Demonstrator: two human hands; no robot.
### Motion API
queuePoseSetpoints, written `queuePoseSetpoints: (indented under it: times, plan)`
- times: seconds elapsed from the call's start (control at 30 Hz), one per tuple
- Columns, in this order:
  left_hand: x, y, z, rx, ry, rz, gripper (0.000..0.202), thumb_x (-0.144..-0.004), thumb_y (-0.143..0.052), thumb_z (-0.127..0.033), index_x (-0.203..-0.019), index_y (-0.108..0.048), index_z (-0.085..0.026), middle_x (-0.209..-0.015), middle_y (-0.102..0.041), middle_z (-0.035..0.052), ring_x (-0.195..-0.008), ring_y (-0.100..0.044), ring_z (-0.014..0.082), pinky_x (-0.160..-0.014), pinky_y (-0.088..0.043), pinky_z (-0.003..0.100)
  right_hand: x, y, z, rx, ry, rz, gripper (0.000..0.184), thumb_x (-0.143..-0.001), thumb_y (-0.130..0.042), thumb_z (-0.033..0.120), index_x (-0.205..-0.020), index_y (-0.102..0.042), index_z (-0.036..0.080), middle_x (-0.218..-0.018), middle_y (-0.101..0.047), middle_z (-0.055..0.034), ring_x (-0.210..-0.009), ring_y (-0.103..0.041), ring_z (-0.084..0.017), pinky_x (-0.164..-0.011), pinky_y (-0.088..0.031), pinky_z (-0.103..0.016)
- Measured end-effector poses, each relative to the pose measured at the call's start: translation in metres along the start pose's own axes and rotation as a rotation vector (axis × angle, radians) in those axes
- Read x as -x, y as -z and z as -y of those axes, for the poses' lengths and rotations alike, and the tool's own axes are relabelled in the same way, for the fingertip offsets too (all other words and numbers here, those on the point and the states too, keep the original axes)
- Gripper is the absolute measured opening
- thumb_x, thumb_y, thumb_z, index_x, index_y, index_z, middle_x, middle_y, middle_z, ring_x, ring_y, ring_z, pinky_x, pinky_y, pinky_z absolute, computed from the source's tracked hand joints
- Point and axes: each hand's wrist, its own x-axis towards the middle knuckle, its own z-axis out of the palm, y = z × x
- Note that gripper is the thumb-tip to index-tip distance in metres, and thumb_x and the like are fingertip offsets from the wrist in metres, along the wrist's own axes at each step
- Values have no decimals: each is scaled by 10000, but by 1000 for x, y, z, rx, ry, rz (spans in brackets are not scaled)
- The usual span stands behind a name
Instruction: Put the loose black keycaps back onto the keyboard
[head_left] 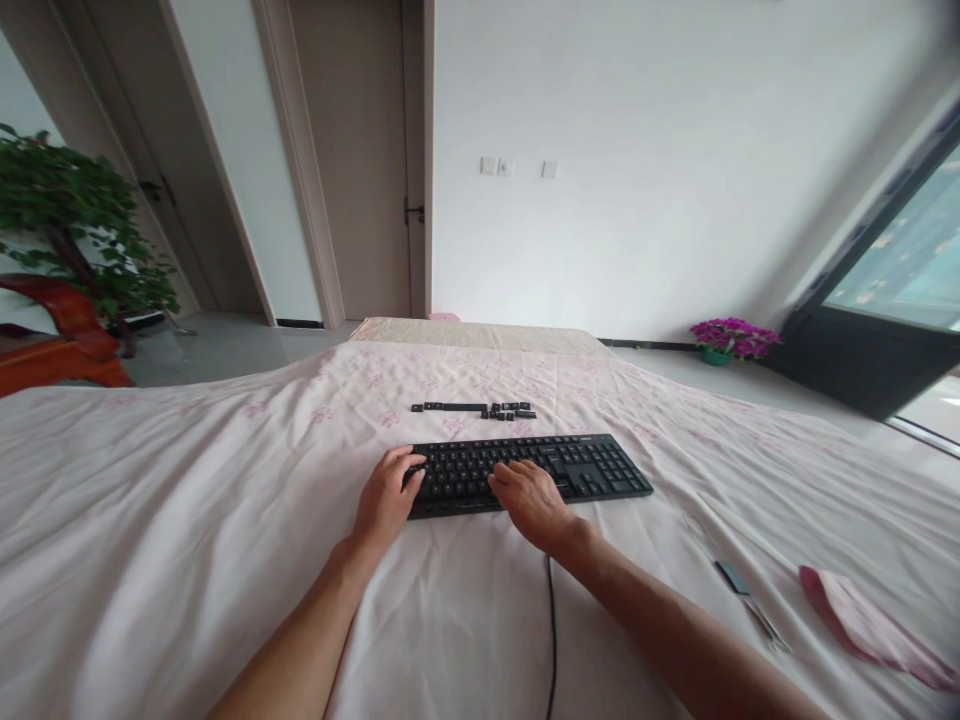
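Two bare hands, the left hand (pixel 386 495) and the right hand (pixel 529 497), are on a black keyboard (pixel 600 465), which lies flat and lengthwise in front of the person on a pale, flower-patterned cloth (pixel 225 500). The left hand is at the keyboard's left end, its thumb and forefinger apart, with their tips touching it; this spread hold probably steadies the board against sliding on the soft folds. The right hand reaches over the near edge to the middle, its fingers bunched together and pointing down among the keys; I cannot tell whether they pinch a key or only press there.

Just beyond the far edge, loose keycaps (pixel 465 407) lie in a loose line, a long bar among small ones. That spacing seems meant to leave each piece easy to pick out and within reach. The cable (pixel 553 640) runs toward the person beneath the right forearm, so the board seems to be turned with its usual back edge nearest.

To the right, a tool with a dark handle (pixel 733 578) and thin metal prongs lies near a pink cloth piece (pixel 870 620), both apart from the keyboard, likely to leave the forearms room.
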Motion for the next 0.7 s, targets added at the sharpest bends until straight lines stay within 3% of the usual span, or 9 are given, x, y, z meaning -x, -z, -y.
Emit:
queuePoseSetpoints:
  times: [0.57,0.7]
  plan:
    - [1,-2,1,-1,-20,-3,215,-853,-494,-212,-1023,-625,-231,-1157,-576,63,-1105,-542,207,-985,-449,406,7,7,21,11,-73,96,338,-766,-424,-19,-980,-601,172,-945,-601,-102,-835,-517,-208,-740,-348,-329]
    - [1,0,-2,3,-15,-3,212,-854,-492,-215,-1017,-627,-228,-1158,-577,66,-1107,-543,209,-984,-449,409,7,10,9,-56,-81,105,332,-768,-441,7,-989,-625,175,-924,-609,-79,-814,-543,-187,-727,-346,-297]
